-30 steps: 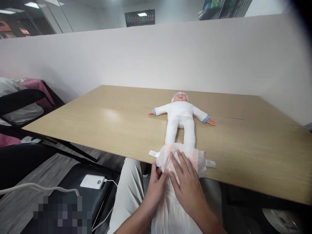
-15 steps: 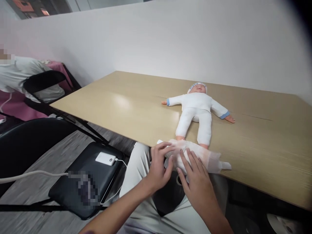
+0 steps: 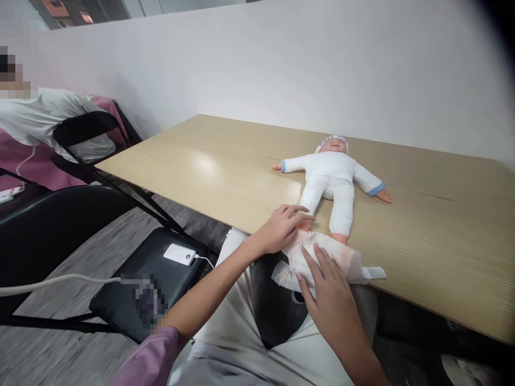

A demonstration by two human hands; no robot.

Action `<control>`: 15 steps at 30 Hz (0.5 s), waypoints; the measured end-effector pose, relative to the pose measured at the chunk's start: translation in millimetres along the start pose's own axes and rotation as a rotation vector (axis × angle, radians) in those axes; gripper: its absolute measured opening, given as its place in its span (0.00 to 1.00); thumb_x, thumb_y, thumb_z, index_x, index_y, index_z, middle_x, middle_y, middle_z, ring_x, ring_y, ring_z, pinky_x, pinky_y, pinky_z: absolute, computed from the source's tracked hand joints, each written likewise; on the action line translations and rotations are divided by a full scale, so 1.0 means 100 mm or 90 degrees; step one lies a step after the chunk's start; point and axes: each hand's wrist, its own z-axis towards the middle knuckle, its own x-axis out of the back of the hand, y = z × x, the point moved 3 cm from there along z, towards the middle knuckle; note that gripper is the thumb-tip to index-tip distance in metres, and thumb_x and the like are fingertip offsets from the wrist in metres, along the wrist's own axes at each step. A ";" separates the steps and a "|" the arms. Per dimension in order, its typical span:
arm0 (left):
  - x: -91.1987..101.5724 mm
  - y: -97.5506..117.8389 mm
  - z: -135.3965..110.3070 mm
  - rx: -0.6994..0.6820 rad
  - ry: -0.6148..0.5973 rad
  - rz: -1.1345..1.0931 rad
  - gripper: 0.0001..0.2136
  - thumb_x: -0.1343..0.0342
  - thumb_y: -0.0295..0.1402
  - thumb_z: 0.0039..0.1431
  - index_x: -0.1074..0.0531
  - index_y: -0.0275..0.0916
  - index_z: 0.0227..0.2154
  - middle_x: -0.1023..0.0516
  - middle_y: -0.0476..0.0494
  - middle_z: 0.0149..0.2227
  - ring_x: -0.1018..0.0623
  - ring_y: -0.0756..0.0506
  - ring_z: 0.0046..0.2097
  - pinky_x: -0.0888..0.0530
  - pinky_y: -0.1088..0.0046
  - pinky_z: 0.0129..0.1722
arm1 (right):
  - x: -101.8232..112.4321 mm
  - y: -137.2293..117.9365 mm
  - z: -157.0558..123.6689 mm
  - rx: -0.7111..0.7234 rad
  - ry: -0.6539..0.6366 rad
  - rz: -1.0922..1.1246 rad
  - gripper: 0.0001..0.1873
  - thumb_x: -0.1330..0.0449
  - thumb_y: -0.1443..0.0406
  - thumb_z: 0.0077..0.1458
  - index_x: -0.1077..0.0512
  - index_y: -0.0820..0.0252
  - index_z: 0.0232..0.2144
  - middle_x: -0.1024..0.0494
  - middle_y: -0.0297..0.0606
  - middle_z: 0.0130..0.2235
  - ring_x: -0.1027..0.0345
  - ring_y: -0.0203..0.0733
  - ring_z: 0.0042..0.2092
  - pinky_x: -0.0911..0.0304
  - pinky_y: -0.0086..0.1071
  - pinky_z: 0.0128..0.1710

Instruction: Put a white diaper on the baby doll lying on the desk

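A baby doll (image 3: 333,179) in a white suit and cap lies on its back on the wooden table (image 3: 225,171), arms spread, feet toward me. A white diaper (image 3: 341,258) is bunched at the table's near edge, just below the doll's feet. My left hand (image 3: 277,229) rests on the diaper's left end, fingers reaching toward the doll's left foot. Pressing flat on the diaper's near side is my right hand (image 3: 328,287), fingers spread.
A black folding chair (image 3: 156,284) at my left holds a white power bank (image 3: 179,254) with a cable. Another person in a white top (image 3: 44,120) sits at far left by a second black chair (image 3: 86,128). A white partition wall (image 3: 281,69) backs the table.
My view has swung left and down. The diaper went from hanging flat over the table edge to being gathered up on it. My left hand moved forward toward the doll's foot.
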 end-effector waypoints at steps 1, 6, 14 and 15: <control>0.01 -0.03 0.04 0.000 -0.010 0.053 0.25 0.56 0.23 0.68 0.33 0.46 0.64 0.33 0.37 0.66 0.33 0.36 0.63 0.35 0.54 0.62 | 0.00 0.00 0.00 0.001 0.002 0.002 0.30 0.48 0.59 0.70 0.41 0.56 0.71 0.43 0.47 0.73 0.48 0.57 0.72 0.46 0.56 0.69; -0.12 -0.10 0.30 -0.002 -0.022 0.274 0.29 0.53 0.23 0.68 0.42 0.42 0.71 0.42 0.27 0.71 0.37 0.26 0.68 0.34 0.48 0.59 | -0.02 0.00 0.00 -0.004 0.011 0.005 0.28 0.48 0.58 0.70 0.39 0.58 0.69 0.42 0.49 0.72 0.48 0.58 0.72 0.46 0.57 0.68; -0.33 -0.10 0.86 -0.407 -0.175 0.281 0.39 0.36 0.19 0.52 0.35 0.47 0.67 0.42 0.36 0.73 0.39 0.31 0.72 0.39 0.55 0.66 | -0.02 0.00 0.01 -0.018 0.009 -0.005 0.28 0.48 0.59 0.70 0.39 0.56 0.69 0.40 0.45 0.72 0.47 0.56 0.72 0.44 0.55 0.68; -0.35 -0.11 0.92 -0.431 -0.196 0.273 0.40 0.35 0.19 0.50 0.34 0.46 0.67 0.41 0.37 0.73 0.39 0.31 0.72 0.39 0.56 0.67 | -0.01 0.00 0.02 -0.020 0.009 -0.005 0.28 0.48 0.59 0.70 0.39 0.55 0.69 0.39 0.45 0.71 0.46 0.56 0.72 0.43 0.54 0.68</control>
